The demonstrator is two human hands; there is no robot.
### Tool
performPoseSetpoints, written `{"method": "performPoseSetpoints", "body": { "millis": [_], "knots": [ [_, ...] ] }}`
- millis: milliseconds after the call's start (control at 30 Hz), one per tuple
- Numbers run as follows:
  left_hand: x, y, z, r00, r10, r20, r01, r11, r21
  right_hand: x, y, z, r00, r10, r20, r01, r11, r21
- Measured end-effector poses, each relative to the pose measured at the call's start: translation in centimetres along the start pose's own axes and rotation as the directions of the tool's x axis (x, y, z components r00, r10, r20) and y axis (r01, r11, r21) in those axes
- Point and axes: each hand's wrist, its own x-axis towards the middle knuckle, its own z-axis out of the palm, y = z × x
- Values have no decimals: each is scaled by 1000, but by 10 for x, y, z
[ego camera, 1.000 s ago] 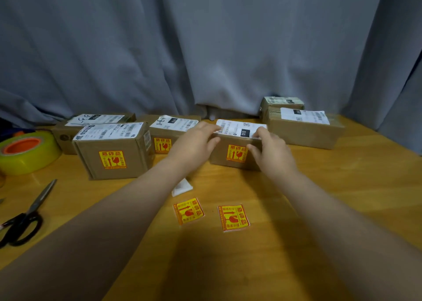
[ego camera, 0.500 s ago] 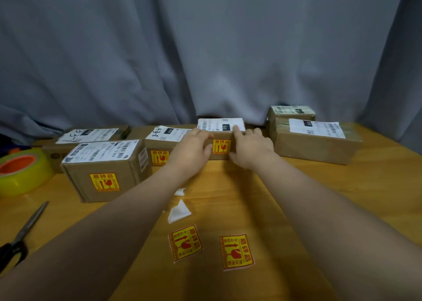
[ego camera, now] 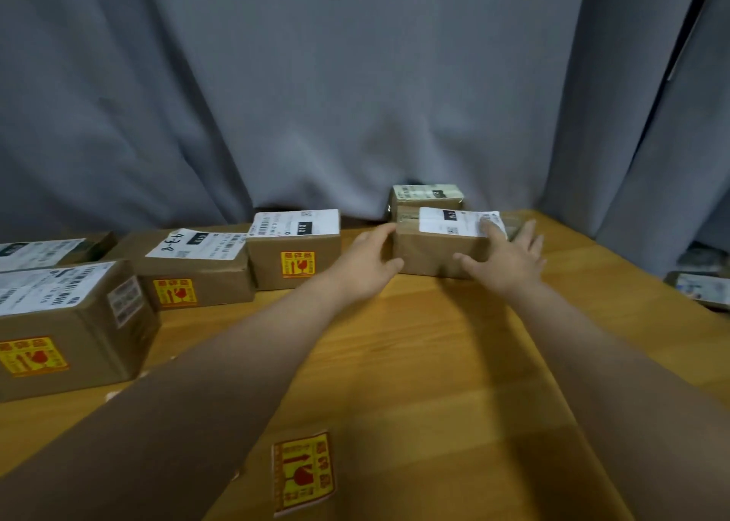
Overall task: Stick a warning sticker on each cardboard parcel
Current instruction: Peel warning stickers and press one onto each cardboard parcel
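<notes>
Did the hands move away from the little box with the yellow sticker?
Yes. Both went right: the left hand and right hand are now on the wide parcel, past the stickered parcel.

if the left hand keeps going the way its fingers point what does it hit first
The parcel right ahead: the left hand looks to be gripping its left end, so no gap shows.

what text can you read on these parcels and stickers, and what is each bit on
"010", upside down: label on the middle parcel
"4-3-8", handwritten upside down, and "010": label on the parcel left of it
"010": label on the held parcel
"易碎品": yellow warning stickers, only just legible
Barcodes and small print: too blurred to read
</notes>
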Motion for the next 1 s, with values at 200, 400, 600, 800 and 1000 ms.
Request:
{"method": "performPoseSetpoints", "body": {
  "millis": [200,400,600,800,1000],
  "knots": [
    [22,12,29,970,-201,138,237,910,-342,4,17,0,996,-11,-89,40,944,327],
    [-4,11,25,972,-226,66,226,822,-523,-24,9,-5,975,38,-220,63,898,435],
    [-88,-8,-7,975,-177,-134,105,901,-421,-98,-4,1,935,96,-341,20,947,320],
    [-156,-29,-38,966,-176,-189,82,903,-421,-164,-34,11,942,-63,-329,142,965,221],
    [-192,-62,-73,918,-264,-297,166,934,-318,-193,-75,31,948,-243,-205,286,933,217]
  ]
}}
